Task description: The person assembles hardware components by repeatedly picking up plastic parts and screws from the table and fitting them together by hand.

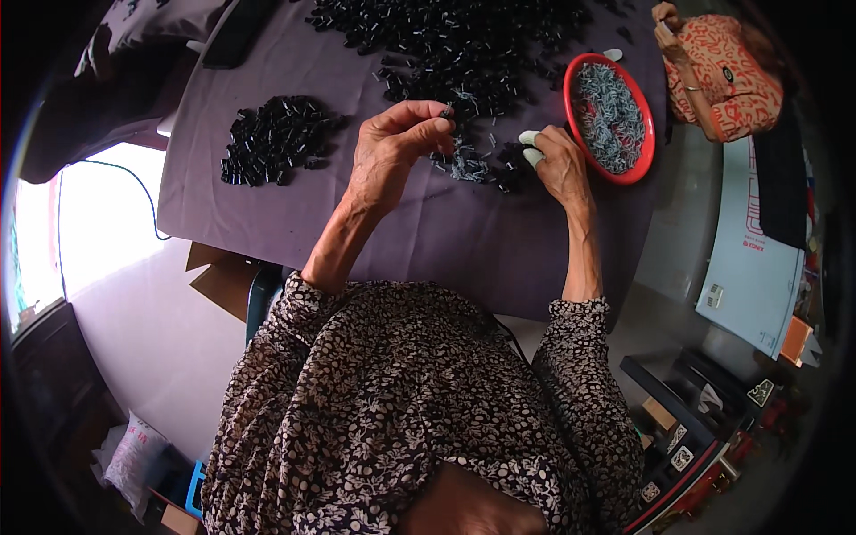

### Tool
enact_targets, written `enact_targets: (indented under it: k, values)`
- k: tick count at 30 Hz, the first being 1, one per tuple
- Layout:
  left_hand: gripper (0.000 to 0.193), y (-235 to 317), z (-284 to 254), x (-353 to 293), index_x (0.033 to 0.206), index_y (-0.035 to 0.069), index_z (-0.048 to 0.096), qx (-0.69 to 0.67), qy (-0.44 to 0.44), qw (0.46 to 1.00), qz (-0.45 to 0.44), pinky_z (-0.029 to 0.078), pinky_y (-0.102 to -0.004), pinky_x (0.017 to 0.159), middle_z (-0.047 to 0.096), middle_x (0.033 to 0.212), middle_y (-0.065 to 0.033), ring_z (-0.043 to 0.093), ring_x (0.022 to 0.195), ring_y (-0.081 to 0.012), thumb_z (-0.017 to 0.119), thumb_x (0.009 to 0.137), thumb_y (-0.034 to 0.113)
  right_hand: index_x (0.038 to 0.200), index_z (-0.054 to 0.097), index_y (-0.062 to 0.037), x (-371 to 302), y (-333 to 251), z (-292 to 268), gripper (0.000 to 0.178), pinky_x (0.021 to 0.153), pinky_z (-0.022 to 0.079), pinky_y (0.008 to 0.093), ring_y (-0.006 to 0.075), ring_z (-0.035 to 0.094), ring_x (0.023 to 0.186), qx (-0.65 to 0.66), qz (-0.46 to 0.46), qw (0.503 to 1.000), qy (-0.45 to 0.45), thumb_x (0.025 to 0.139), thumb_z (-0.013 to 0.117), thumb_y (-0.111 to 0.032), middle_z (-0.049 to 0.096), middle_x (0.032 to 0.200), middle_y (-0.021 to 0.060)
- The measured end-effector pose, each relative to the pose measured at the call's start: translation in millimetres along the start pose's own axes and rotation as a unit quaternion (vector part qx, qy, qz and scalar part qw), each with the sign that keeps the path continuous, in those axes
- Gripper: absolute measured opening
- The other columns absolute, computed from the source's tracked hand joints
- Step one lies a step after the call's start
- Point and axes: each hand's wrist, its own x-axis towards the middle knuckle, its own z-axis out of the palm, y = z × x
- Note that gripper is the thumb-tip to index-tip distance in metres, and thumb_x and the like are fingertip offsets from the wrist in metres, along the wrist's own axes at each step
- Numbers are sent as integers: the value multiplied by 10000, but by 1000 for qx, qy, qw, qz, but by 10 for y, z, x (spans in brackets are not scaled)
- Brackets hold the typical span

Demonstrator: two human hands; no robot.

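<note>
My left hand [390,153] is raised over the table, thumb and forefinger pinched on a small black plastic piece [448,113]. My right hand [563,168] is curled low beside the red bowl [648,147], with white finger covers [531,157] on two fingertips. Those fingertips come close together beside some black pieces [510,162]; whether anything is between them is too small to tell. Thin grey pieces fill the bowl, and a loose cluster of similar grey pieces [468,168] lies between my hands.
A large heap of black pieces [455,36] spreads across the far table. Left of my hand sits a smaller black pile [276,138]. The purple-grey cloth [294,218] covers the table. Another person in an orange patterned top [727,76] is at the far right. A cardboard box [223,281] stands below.
</note>
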Motion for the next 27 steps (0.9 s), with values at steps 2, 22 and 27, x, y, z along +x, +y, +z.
enact_targets:
  k: [2,22,27]
  values:
    - [137,-15,7,-9,917,-3,614,6,1,1000,2,465,-231,653,606,750,-37,566,674,-103,624,804,73,870,609,-28,26,-40,3,225,646,440,370,295,516,731,-41,-18,999,-23,648,617,13,543,759,118]
    - [163,332,377,83,927,-16,607,-6,-42,997,70,472,-223,626,614,757,-42,561,650,-90,643,786,58,1020,564,41,638,-989,-517,386,778,489,285,173,604,811,419,29,899,122,686,375,4,618,919,113]
    - [158,420,497,87,916,-16,611,-23,-34,994,100,460,-210,632,617,769,-37,552,660,-79,647,783,62,946,578,14,805,-989,-439,187,808,448,323,203,570,807,602,21,789,117,788,516,-65,598,867,115]
